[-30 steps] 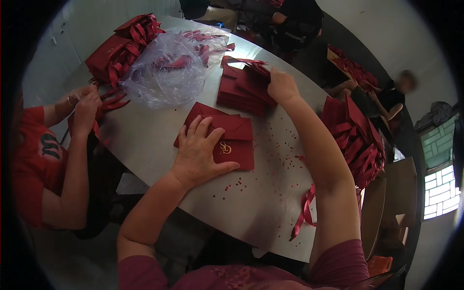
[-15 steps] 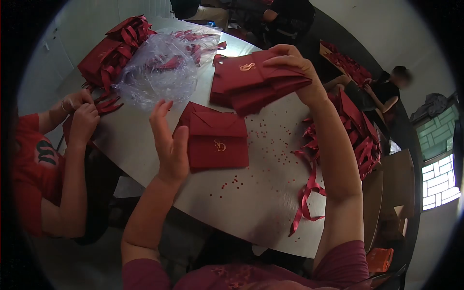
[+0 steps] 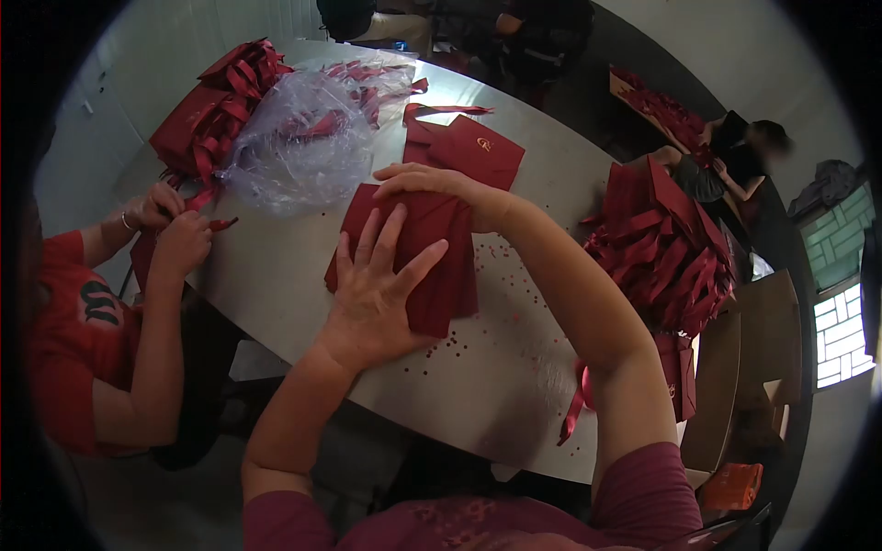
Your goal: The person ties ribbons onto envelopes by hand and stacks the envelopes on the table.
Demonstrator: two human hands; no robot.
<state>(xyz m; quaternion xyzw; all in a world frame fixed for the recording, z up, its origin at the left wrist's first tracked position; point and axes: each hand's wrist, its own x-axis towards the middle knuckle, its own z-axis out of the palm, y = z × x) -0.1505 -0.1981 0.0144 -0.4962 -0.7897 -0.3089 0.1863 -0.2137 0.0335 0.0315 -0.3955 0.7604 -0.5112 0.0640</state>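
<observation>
A stack of flat red paper bags [image 3: 462, 280] lies in front of me on the table. My left hand [image 3: 375, 298] rests on top of it with the fingers spread. Over the stack's far edge curls my right hand [image 3: 446, 190], gripping the bags there; its thumb is hidden. Just beyond, more red paper bags with a gold logo [image 3: 482, 151] lie on the table, with a bit of red ribbon beside them.
A clear plastic bag [image 3: 299, 138] and ribboned red bags [image 3: 197, 124] are at the far left. More ribboned bags [image 3: 657, 239] heap at the right, near a cardboard box [image 3: 767, 340]. Red dots speckle the table [image 3: 514, 386]. At left, a co-worker's hands [image 3: 170, 225] handle ribbon.
My right hand has brought its red bags down and left onto the nearer stack. My left hand has moved from the stack's side to flat on top.
</observation>
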